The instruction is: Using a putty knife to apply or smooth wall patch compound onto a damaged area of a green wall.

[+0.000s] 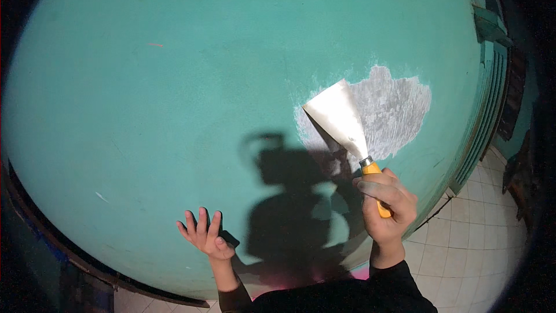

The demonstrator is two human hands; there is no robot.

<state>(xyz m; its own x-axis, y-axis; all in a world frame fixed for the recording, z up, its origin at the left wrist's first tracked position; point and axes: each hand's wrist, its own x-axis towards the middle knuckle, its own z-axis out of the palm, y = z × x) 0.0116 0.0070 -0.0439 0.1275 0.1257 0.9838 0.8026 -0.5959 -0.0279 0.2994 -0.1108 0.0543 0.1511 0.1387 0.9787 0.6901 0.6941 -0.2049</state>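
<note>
The scraper (339, 116) is slanting in front of the pale, scratched patch (399, 110) on the green wall (162, 116). The right hand (394, 200) is clasping the scraper's yellow handle (370, 168); the left hand (211, 242) is hovering near the wall, fingers (201, 223) apart.

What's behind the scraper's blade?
Around the blade, a rough grey patch shows to its right and lower left, with green wall beyond. The surface directly behind the blade is covered, so its state can't be seen.
</note>
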